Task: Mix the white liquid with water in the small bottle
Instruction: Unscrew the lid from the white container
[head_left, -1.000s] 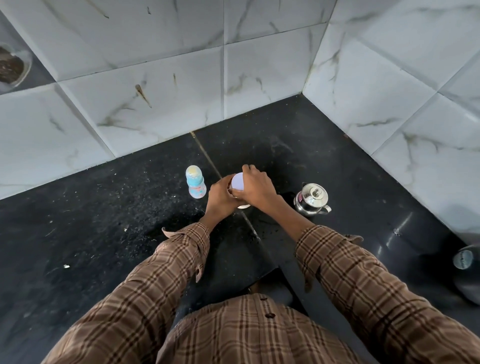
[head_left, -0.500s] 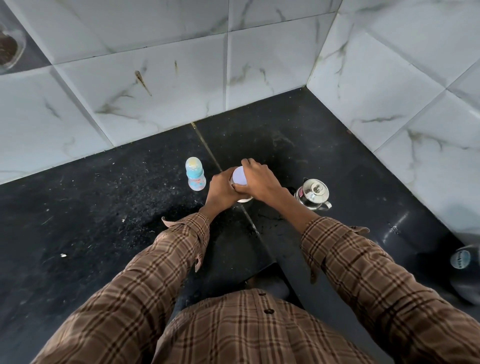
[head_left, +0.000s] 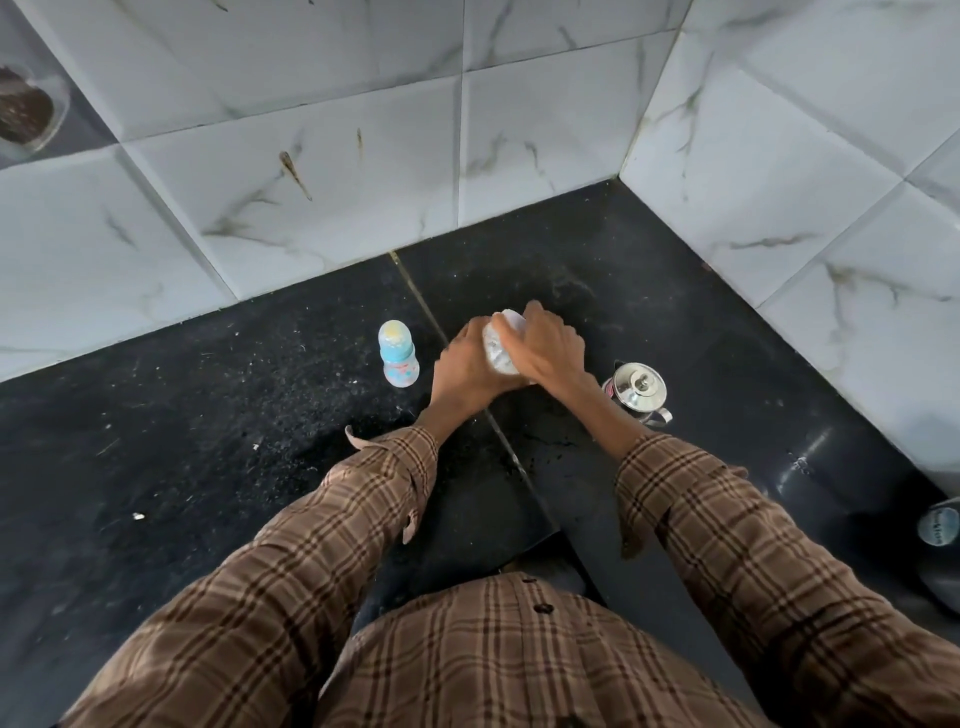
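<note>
Small clear plastic bottle with pale cap, clasped between left hand and right hand above black stone counter. Likely light, slippery; grip body, not cap.

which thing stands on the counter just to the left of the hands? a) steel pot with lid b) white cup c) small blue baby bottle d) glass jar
c: the small blue baby bottle stands upright on the black counter, apart from the left hand; the steel pot sits to the right.
</note>
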